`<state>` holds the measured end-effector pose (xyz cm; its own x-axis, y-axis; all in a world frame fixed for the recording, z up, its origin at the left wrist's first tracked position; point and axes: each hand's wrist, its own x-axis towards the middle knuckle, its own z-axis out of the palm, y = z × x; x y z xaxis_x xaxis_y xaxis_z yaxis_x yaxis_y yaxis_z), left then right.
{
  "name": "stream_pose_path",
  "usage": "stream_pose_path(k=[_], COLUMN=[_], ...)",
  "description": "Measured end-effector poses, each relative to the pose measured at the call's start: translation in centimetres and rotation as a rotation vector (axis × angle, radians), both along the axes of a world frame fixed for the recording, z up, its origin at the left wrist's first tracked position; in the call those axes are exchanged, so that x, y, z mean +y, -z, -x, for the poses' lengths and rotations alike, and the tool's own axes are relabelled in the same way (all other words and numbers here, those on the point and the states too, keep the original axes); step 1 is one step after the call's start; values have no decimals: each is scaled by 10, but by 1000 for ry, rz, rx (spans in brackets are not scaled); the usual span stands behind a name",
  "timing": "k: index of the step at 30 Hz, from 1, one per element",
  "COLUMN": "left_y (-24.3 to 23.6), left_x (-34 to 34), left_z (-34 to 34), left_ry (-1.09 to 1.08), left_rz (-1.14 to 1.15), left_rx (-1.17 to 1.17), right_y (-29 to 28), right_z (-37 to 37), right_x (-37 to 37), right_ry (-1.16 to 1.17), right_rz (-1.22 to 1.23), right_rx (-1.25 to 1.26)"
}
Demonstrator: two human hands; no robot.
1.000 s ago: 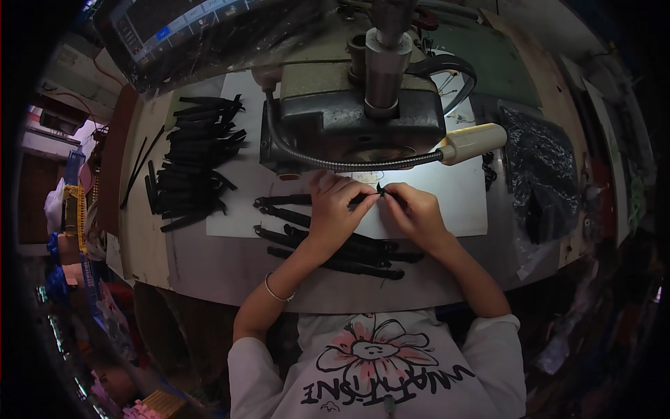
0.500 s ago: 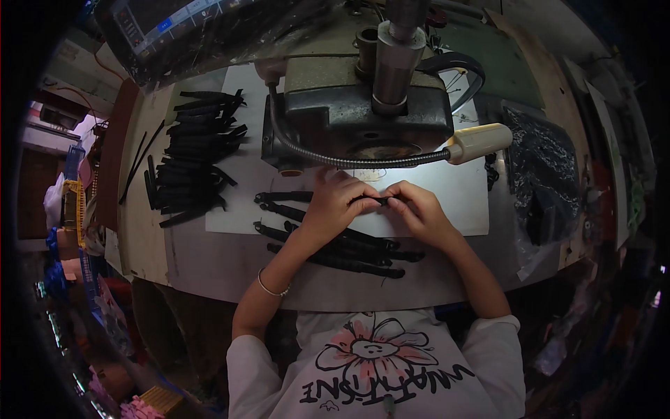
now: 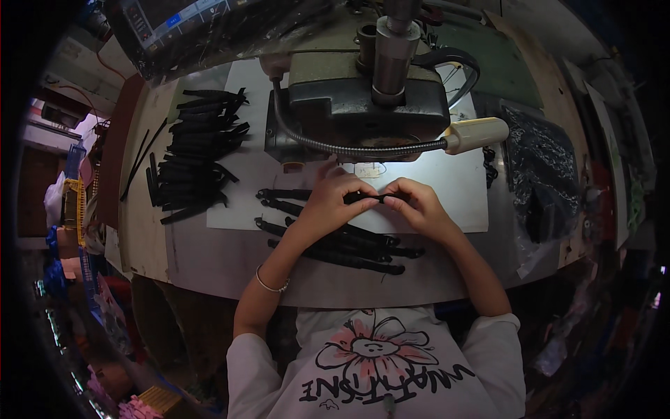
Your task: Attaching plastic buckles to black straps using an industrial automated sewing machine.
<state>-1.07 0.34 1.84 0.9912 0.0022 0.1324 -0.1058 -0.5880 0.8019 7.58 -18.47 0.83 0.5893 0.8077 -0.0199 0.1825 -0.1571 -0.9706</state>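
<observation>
Both of my hands meet under the machine head, fingers pinched round a narrow black fabric strip. My left hand grips it from one side, thumb and forefinger closed. On the other side my right hand pinches it close by, the fingertips of the two hands nearly touching. Part of the strip is hidden by my fingers. Beneath and in front of my left forearm lie several long black fabric straps, spread slantwise over the white sheet's near edge and the grey tabletop.
A large pile of black strips lies to the left. The sewing machine head stands over the white sheet, with a lamp on a flexible metal neck. At the right is a clear plastic bag with dark contents. A screen hangs upper left.
The strip shows more between my hands now, stretched out straighter. My right fingers have shifted slightly on it, and the whole view has moved a little.
</observation>
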Motion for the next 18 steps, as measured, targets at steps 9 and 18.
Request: stream_pose_path(k=[9, 18], left_y=[4, 27], left_x=[3, 15], left_z=[-2, -12], left_ry=[26, -65], left_rz=[-39, -849], left_rx=[-6, -618], right_y=[3, 9], right_z=[-5, -58], right_x=[5, 34], right_ry=[28, 63], right_rz=[15, 178], right_rx=[-40, 219])
